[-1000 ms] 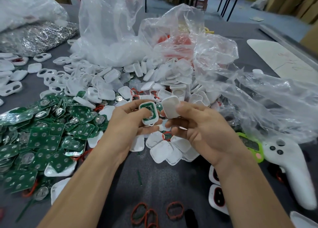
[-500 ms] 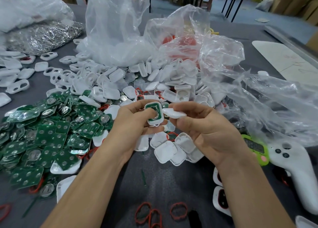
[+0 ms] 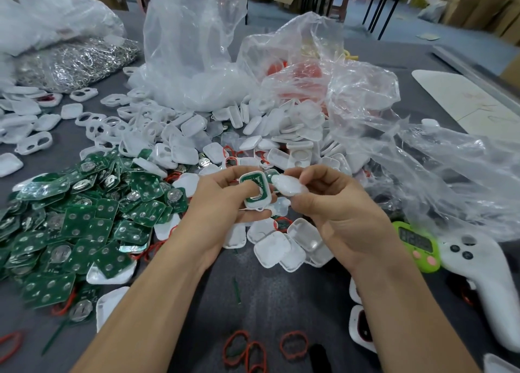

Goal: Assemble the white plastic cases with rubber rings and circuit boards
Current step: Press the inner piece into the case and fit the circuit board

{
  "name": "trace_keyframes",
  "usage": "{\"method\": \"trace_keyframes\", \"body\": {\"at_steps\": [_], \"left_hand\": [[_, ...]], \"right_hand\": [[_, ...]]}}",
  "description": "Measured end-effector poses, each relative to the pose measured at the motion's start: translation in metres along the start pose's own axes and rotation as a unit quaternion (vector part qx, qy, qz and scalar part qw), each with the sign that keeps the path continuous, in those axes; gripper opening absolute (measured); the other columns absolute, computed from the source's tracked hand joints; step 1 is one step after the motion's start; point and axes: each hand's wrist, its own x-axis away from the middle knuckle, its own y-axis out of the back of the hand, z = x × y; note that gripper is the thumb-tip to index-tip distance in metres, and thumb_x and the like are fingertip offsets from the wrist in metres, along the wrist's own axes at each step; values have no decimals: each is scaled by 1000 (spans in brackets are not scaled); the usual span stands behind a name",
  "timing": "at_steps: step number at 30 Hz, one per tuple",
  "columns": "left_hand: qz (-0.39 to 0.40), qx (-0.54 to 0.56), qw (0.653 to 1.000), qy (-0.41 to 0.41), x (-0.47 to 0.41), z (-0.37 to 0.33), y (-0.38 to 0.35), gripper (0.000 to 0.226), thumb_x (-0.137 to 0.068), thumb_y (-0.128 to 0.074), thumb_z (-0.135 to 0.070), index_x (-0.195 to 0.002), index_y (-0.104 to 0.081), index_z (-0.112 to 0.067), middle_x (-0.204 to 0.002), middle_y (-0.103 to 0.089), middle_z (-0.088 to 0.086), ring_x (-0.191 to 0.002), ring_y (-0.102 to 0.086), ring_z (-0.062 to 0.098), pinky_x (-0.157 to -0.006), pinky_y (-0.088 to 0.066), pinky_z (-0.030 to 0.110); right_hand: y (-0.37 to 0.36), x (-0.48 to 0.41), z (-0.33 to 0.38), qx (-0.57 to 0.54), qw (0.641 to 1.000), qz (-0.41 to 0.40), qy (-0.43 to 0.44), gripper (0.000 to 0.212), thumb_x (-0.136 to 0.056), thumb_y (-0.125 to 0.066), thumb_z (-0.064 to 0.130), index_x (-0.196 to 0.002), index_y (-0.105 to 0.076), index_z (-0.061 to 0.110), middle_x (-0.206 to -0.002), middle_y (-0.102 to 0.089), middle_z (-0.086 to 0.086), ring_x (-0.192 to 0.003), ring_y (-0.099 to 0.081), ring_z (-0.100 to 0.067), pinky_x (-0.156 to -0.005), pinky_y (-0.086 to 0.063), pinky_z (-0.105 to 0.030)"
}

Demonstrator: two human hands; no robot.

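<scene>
**Two halves about to meet: looks like the closing step**

Pretty sure this is the close-up stage. Just above the centre of the frame, the left hand (image 3: 225,206) grips a white rounded-rectangle plastic case base (image 3: 254,204) with a green circuit board (image 3: 251,179) seated in it, face up, one digit curled across it. The right hand (image 3: 346,220) pinches a white plastic lid shell (image 3: 288,187) between thumb and fingertips. The lid is tilted, its edge just beside the base's right side, and I can't tell if they touch. Can't tell if a rubber ring is in there either.

Next move, I'd guess: lay the lid flat over the board, line up the corners, squeeze till it snaps.

Both forearms come up from the bottom edge, wrists angled inward. Spare green boards (image 3: 84,218) heap at the left, loose white shells (image 3: 253,136) sit upper middle, and red rubber rings (image 3: 294,343) lie on the grey table (image 3: 281,296) at the bottom.
</scene>
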Motion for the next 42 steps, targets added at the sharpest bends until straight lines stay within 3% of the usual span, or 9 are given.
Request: {"method": "trace_keyframes", "body": {"at_steps": [2, 5, 7, 10, 15, 20, 27, 34, 42], "left_hand": [[1, -1, 1000, -1, 0, 0, 1, 25, -90, -60, 10, -105, -74, -4, -99, -78, 19, -87, -78, 32, -61, -62, 31], [4, 1, 1000, -4, 2, -1, 3, 27, -91, -59, 10, -105, -76, -6, -100, -77, 22, -93, -77, 34, -61, -61, 30], [7, 1, 1000, -5, 2, -1, 2, 28, -91, -58, 9, -104, -77, -7, -100, -77, 22, -95, -76, 35, -61, -61, 29], [11, 0, 1000, -6, 2, -1, 2, 25, -93, -60, 6, -103, -77, -9, -101, -77, 21, -97, -76, 35, -62, -61, 29], [7, 3, 1000, -12, 2, 0, 4, 25, -92, -61, 6, -98, -78, -11, -97, -78, 19, -92, -77, 33, -62, -62, 31], [1, 2, 1000, -9, 1, 1, 3, 24, -92, -61, 7, -103, -76, -7, -98, -78, 19, -91, -77, 33, -62, -62, 32], [1, 2, 1000, -15, 0, 1, 2, 28, -92, -61, 5, -90, -81, -15, -99, -78, 18, -95, -77, 34, -66, -63, 33], [9, -2, 1000, -17, 0, 0, 3, 35, -92, -56, 2, -87, -83, -21, -97, -78, 18, -98, -76, 36, -67, -63, 34], [10, 3, 1000, -14, 0, -1, 3, 32, -92, -55, 4, -89, -81, -14, -97, -78, 19, -93, -77, 34, -66, -62, 33]], "right_hand": [[8, -1, 0, 211, 974, -62, 56, 42, -61, -77, -20, -68, -73, 21, -85, -73, 2, -71, -64, -7, -61, -52, -20], [23, -2, 8, 545, 828, -107, 78, 40, -67, -72, -8, -73, -76, 31, -59, -56, 15, -51, -45, -4, -48, -39, -14], [26, 0, 11, 585, 807, -64, 42, 49, -70, -62, -13, -73, -78, 33, -80, -73, 14, -70, -63, -1, -64, -54, -17], [16, 2, 13, 556, 821, -115, 53, 63, -72, -51, -21, -85, -81, 34, -119, -70, 22, -100, -62, 14, -80, -47, -2], [0, 8, 12, 635, 725, -261, 63, 9, -89, -68, 34, -86, -77, 33, -80, -74, 10, -78, -69, -19, -75, -53, -33], [-24, 8, -6, 728, 644, -234, -33, 47, -82, -65, 71, -104, -69, 30, -97, -72, 1, -94, -66, -27, -70, -37, -34], [-23, -3, -15, 749, 620, -234, -26, 39, -89, -68, 47, -122, -61, 28, -112, -68, 3, -106, -65, -26, -73, -37, -36], [-22, -4, -17, 745, 627, -225, -3, 51, -89, -66, 55, -130, -58, 27, -123, -66, 2, -117, -62, -27, -97, -44, -45], [-16, -3, -14, 735, 637, -231, 23, 30, -83, -77, 29, -111, -67, 31, -102, -72, 3, -99, -68, -28, -74, -43, -33]]}}
